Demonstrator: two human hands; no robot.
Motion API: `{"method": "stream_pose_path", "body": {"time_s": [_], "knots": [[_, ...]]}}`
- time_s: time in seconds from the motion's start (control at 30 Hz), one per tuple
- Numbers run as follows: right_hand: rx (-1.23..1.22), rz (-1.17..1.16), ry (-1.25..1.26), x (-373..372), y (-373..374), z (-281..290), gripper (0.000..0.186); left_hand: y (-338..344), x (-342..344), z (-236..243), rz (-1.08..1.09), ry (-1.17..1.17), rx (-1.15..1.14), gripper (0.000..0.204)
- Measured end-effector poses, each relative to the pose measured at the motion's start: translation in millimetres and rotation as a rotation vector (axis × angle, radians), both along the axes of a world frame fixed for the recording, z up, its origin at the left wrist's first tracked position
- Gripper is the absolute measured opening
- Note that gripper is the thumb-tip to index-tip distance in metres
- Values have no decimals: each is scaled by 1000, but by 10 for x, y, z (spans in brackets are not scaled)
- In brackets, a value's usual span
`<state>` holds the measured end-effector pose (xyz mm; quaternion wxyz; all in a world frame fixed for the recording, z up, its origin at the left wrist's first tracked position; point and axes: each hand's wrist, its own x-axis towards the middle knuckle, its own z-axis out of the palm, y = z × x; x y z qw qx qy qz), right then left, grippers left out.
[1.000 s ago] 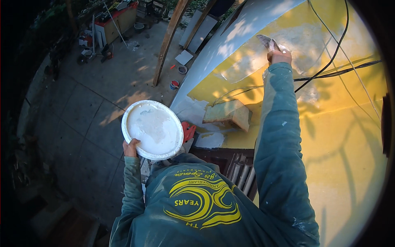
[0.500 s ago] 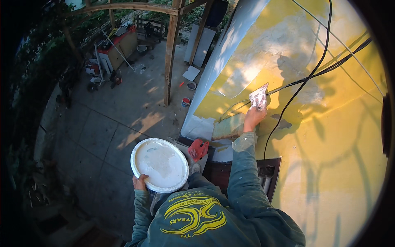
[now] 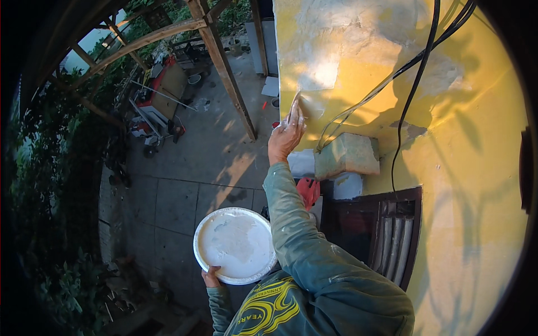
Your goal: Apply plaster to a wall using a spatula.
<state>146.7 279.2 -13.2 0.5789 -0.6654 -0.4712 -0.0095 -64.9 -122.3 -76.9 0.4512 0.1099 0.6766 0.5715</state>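
Observation:
My right hand (image 3: 287,140) grips a putty knife (image 3: 295,102), its blade seen nearly edge-on against the yellow wall (image 3: 471,151). Pale smears and a whitish patch (image 3: 324,75) lie on the wall just beyond the blade. White paste coats some of my right fingers. Low at my left side, my left hand (image 3: 211,276) holds a round shallow white tray (image 3: 197,242) by its rim. White putty (image 3: 238,246) covers the inside of the tray. The palm-side fingers of that hand are hidden beneath it.
A concrete block (image 3: 347,155) juts from the wall beside my right forearm, with a red plastic bag (image 3: 308,192) below it. Black cables (image 3: 416,101) hang across the wall. Beneath is a dark slatted frame (image 3: 392,241). A wooden post (image 3: 227,73) stands beyond.
My right hand and the putty knife have moved left along the wall to near its corner, the blade turning edge-on. My left hand still holds the tray. The view has shifted.

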Motion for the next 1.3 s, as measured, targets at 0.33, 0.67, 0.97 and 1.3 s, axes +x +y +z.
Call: {"method": "stream_pose_path", "body": {"time_s": [0.33,0.67,0.97,1.3], "knots": [[148,-122,242,859,-143,-670,33,66,6,157,85,38,-58,44],[50,105,413,-444,28,-655,32,159,-22,145,-10,104,-101,41],[221,67,1304,217,19,-1217,26,227,-22,200,94,15,-12,44],[123,89,1446,321,290,-854,26,207,5,152,171,45,-57,50]]}}
